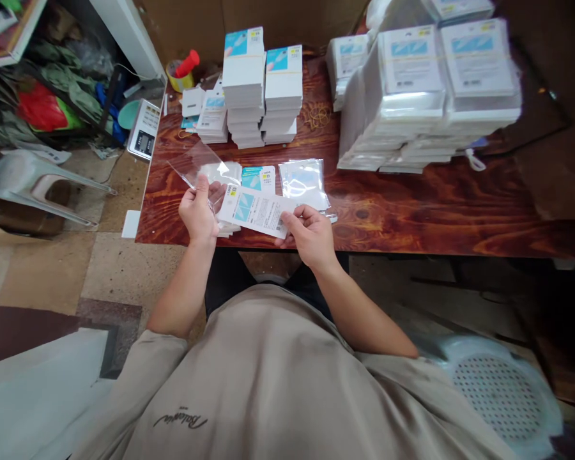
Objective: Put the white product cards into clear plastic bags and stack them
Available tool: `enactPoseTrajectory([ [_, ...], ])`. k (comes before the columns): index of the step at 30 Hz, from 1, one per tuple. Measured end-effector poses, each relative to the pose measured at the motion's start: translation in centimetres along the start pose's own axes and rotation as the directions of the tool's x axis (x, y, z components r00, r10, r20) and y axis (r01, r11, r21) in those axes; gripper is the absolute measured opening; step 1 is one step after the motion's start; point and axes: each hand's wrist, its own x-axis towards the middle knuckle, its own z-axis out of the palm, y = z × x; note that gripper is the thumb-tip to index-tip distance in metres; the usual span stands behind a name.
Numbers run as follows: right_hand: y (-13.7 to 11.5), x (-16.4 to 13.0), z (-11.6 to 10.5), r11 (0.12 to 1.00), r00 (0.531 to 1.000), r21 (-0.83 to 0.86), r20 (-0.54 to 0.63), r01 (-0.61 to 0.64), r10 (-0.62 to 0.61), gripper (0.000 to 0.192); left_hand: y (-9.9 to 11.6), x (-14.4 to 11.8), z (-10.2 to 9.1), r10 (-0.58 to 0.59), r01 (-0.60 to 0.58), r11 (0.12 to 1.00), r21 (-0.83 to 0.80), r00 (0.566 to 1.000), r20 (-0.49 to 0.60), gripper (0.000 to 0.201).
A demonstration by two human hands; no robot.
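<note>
A printed card [256, 211] with a blue picture is held tilted over the table's front edge. My right hand [311, 236] pinches its right end between thumb and fingers. My left hand [199, 211] grips a clear plastic bag [199, 160], whose far end sticks up to the left. The card's left end meets the bag by my left fingers; how far it lies inside, I cannot tell. Beneath my hands are a pile of clear bags [224, 172], a small pile of blue-and-white cards [259, 177] and a pile of shiny bagged cards [301, 182].
Two tall stacks of cards [243, 70] stand at the back, beside loose rubber bands [317, 116]. Large stacks of bagged cards [407, 96] fill the back right. A yellow tape roll [179, 78] holds a red object. Plastic stools stand left [43, 185] and right [503, 396].
</note>
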Motion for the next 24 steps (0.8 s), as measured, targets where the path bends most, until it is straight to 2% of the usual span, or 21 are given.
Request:
enactPoseTrajectory([
  [6,1.5,0.9,1.9,0.988,0.995,0.131,-0.073,0.078,-0.069,0.058,-0.9,-2.2,-0.1,-0.008,0.005,1.000,0.024,0.991,0.130,0.042],
  [8,1.6,0.9,2.2,0.988,0.998,0.143,-0.024,0.065,-0.062,0.057,-1.0,-3.1,-0.2,-0.008,0.004,1.000,0.023,0.983,0.185,0.043],
  [11,1.6,1.0,2.2,0.997,0.995,0.061,0.087,0.051,-0.056,0.054,-0.7,-4.3,-0.5,-0.059,0.050,0.998,0.041,0.963,0.263,0.046],
  [13,1.8,1.3,2.1,0.993,0.989,-0.010,0.095,0.117,-0.115,0.054,-0.6,-5.0,-0.8,-0.113,0.093,0.993,0.076,0.937,0.332,0.047],
  [16,2.0,1.6,2.2,0.957,0.960,-0.086,-0.011,0.276,-0.278,0.060,-0.7,-6.1,-1.2,-0.123,0.088,0.991,0.103,0.904,0.411,0.046],
  [18,1.8,1.7,2.2,0.932,0.940,-0.138,-0.017,0.334,-0.339,0.074,-0.9,-6.4,-1.5,-0.100,0.044,0.990,0.137,0.892,0.441,0.044],
  [19,1.6,1.8,2.2,0.931,0.941,-0.146,0.020,0.336,-0.336,0.077,-0.9,-6.3,-1.6,-0.103,0.016,0.982,0.187,0.878,0.467,0.045],
  [21,1.2,2.2,1.5,0.941,0.950,-0.141,0.100,0.306,-0.294,0.066,-0.7,-5.5,-2.0,-0.147,-0.060,0.934,0.352,0.834,0.532,0.048],
  [22,1.0,2.6,0.8,0.945,0.955,-0.149,0.097,0.291,-0.279,0.058,-0.5,-4.8,-2.3,-0.143,-0.132,0.887,0.442,0.832,0.536,0.050],
  [24,0.9,3.9,-1.0,0.921,0.950,-0.256,-0.033,0.293,-0.312,0.048,0.0,-2.7,-2.9,-0.013,-0.320,0.718,0.619,0.882,0.471,0.052],
])
